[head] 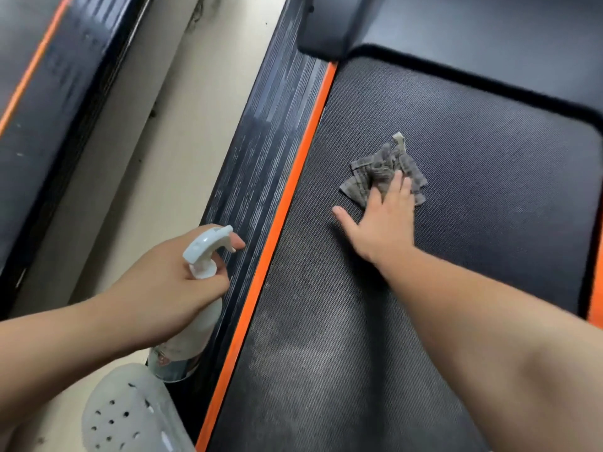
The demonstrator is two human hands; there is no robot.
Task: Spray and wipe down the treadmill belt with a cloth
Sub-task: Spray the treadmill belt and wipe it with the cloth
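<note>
a: what's nearest?
b: a pale perforated clog (130,415), then the left grip (163,282) curled round a white spray bottle (192,337), over the ribbed side rail (254,177).
a: and the other one?
b: farther out, the right grip (385,226) lies spread flat, pressing a crumpled grey cloth (372,174) onto the treadmill belt (326,337), near its middle, right of the orange strip (286,203).

Cloth (368,172) partly under right hand (381,223), shoe (127,415) cut off at btm edge
</note>
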